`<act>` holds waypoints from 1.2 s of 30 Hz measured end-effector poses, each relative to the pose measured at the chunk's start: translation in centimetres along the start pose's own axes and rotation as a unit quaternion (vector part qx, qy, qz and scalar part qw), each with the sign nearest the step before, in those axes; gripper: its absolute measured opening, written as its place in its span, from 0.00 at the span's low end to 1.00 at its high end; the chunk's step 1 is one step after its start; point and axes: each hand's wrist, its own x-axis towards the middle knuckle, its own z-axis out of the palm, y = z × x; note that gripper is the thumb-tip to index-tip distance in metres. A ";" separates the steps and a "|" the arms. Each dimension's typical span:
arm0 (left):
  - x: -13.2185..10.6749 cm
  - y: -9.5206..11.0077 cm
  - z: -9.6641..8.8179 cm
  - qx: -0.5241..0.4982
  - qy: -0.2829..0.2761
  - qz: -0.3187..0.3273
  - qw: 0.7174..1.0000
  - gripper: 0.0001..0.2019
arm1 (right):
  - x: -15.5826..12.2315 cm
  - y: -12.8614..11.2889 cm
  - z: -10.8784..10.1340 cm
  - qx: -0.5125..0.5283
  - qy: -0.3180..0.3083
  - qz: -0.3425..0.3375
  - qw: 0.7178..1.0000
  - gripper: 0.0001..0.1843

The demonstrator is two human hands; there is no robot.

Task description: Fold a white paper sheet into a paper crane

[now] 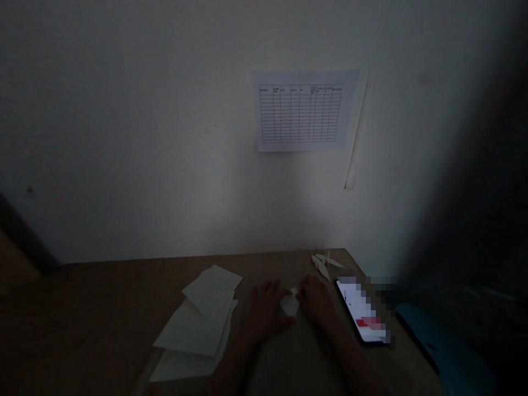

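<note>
In dim light, my left hand and my right hand rest on a wooden table, close together. Between them lies a small folded piece of white paper, and the fingertips of both hands are pinched on its edges. The left hand's fingers curl toward the paper from the left, the right hand's from the right. A loose stack of white paper sheets lies just left of my left hand.
A phone with a lit screen lies right of my right hand. Small folded white paper shapes sit near the table's back right corner. A printed table sheet hangs on the wall. A blue object is at lower right.
</note>
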 end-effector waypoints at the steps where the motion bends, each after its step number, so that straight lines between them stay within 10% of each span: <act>1: 0.0 0.0 0.0 0.003 -0.001 0.002 1.000 0.36 | 0.0 -0.1 0.0 -0.001 0.000 0.001 1.000 0.10; 13: -0.1 0.1 -0.8 0.009 -0.007 0.015 1.000 0.30 | -0.3 2.7 1.5 0.118 0.026 -0.044 0.992 0.05; 21: -0.4 0.4 -1.1 0.006 0.001 0.014 1.000 0.27 | -0.7 3.2 1.6 0.173 0.001 -0.052 0.984 0.28; 36: -0.3 0.4 -1.1 0.005 -0.019 0.009 1.000 0.30 | 0.7 3.3 1.1 0.141 0.014 -0.049 0.989 0.07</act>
